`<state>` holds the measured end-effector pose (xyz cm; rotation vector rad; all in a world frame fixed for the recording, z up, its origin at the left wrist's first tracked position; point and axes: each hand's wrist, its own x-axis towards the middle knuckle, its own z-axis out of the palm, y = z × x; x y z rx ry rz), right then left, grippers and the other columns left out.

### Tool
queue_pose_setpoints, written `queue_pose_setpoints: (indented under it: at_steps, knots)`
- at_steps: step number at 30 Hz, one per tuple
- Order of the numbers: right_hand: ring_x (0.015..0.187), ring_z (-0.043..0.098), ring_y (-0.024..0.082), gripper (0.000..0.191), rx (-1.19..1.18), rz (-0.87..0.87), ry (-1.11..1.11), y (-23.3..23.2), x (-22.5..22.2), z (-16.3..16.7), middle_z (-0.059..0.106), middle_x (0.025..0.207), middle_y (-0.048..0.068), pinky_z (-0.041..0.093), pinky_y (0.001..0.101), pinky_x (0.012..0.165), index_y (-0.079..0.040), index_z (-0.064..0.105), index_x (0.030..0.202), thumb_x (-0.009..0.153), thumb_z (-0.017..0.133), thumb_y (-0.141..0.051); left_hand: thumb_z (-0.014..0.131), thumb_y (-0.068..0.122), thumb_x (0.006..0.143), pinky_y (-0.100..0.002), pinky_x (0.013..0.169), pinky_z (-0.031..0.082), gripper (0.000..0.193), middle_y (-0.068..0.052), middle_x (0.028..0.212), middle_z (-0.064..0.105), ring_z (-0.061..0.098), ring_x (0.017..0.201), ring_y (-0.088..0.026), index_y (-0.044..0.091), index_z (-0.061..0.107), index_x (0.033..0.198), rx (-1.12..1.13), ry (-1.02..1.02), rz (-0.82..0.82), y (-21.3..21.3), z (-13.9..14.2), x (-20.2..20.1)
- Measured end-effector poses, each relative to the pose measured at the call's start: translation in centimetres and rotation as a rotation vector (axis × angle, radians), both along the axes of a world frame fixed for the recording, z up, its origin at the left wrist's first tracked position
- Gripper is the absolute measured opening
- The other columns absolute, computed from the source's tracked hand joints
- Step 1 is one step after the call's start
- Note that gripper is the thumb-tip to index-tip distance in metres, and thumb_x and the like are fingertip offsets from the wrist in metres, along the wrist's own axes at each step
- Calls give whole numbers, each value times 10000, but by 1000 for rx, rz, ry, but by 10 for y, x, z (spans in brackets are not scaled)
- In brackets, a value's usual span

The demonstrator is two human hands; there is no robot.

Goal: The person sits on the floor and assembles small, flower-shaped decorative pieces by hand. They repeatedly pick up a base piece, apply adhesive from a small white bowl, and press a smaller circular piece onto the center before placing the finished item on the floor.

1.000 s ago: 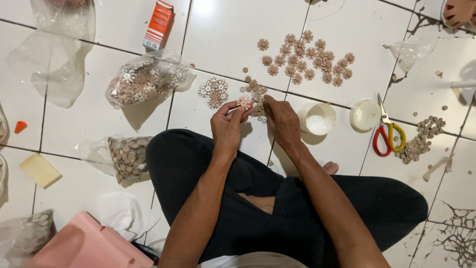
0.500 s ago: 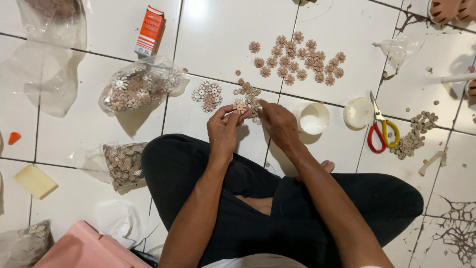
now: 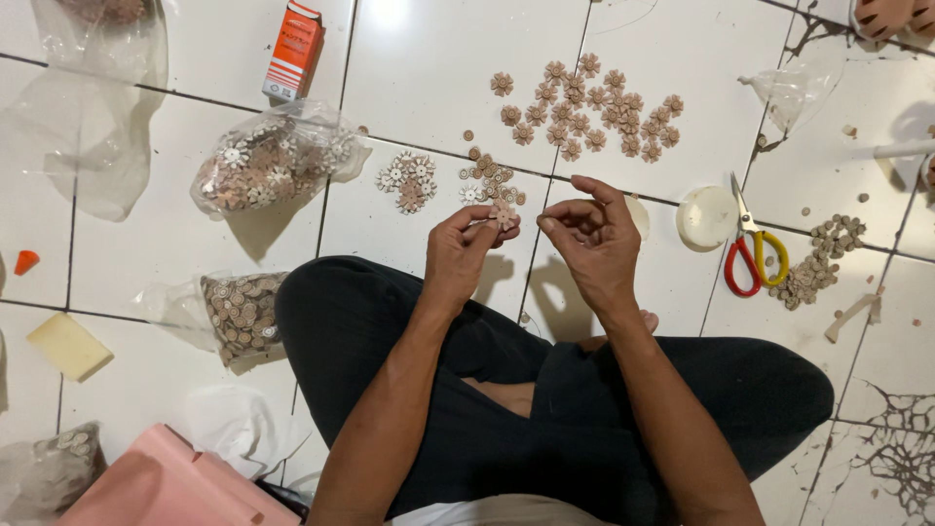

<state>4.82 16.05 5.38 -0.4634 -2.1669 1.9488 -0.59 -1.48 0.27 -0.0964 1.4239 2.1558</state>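
1. Just in front of the person's crossed legs (image 3: 545, 390), above the white tiled floor (image 3: 438, 68), the left hand (image 3: 463, 253) pinches a small pinkish flower piece (image 3: 504, 214) between thumb and fingertips; the flower piece sits at the top of that pinch, held off the floor.

2. Just right of the flower piece, the right hand (image 3: 589, 239) hangs with its fingers curled and thumb and forefinger drawn close together. Whether something tiny sits in that narrow pinch cannot be told from this view.

3. A second ago both hands met at the flower piece, close over the small loose pile (image 3: 492, 180). Now the right hand has come away from the flower piece and a gap shows between the two hands, so only the left one carries it. As a judgement, one touch on the piece looks finished, and the right hand seems to be between touches.

4. Beyond the flower piece, further from the person, lies a spread of brown flowers (image 3: 584, 107) laid out flat, apart from the loose pile.

5. Left of the flower piece rests a little cluster of pale flowers (image 3: 409, 180), and further left a clear bag of mixed flowers (image 3: 268, 166), with an orange box (image 3: 292, 49) beyond it.

6. Right of the flower piece stand a white round lid (image 3: 706, 216) and scissors with red and yellow handles (image 3: 750, 244), then a heap of brown discs (image 3: 823, 258).

7. Left of the person's knee, well away from the flower piece, lies a bag of brown discs (image 3: 239, 312).
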Motion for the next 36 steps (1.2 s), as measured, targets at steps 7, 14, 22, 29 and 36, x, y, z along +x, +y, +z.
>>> queue_pose_setpoints:
  at_steps: [7, 14, 22, 29, 36]
  knots:
    - [1055, 754, 176, 484, 363, 77, 87, -14, 4, -1, 780, 1057, 106, 572, 313, 965, -16, 501, 1385, 970, 750, 8, 593, 59, 1017, -279, 854, 602, 259, -170, 981, 786, 763, 990, -191, -85, 633, 1228, -88, 90, -65, 5, -9, 4]
    - [1064, 740, 203, 452, 550, 37, 170, -17, 1, -3, 749, 1168, 130, 601, 325, 922, -19, 581, 1354, 949, 781, -1, 615, 65, 1012, -269, 831, 592, 250, -139, 969, 790, 752, 955, -153, -62, 642, 1226, -95, 86, -91, 8, -14, 6]
    - [1044, 724, 204, 493, 597, 71, 236, -22, 2, -6, 729, 1133, 117, 589, 331, 916, -26, 580, 1344, 908, 806, 11, 626, 91, 1015, -269, 833, 597, 236, -120, 973, 783, 739, 905, -133, -26, 692, 1208, -116, 98, -113, 5, -11, 4]
    - [1047, 743, 205, 495, 583, 67, 241, -26, 0, -7, 731, 1139, 111, 594, 325, 922, -29, 573, 1346, 913, 806, 31, 623, 97, 1015, -261, 812, 588, 228, -102, 915, 783, 731, 884, -113, -29, 681, 1196, -115, 98, -107, 5, -15, 4]
    - [1056, 747, 211, 499, 576, 93, 232, -23, 1, -7, 721, 1143, 125, 595, 325, 920, -32, 576, 1367, 923, 789, 46, 595, 76, 1042, -269, 856, 598, 232, -131, 965, 777, 732, 925, -136, -51, 686, 1213, -45, 122, -118, 5, -14, 3]
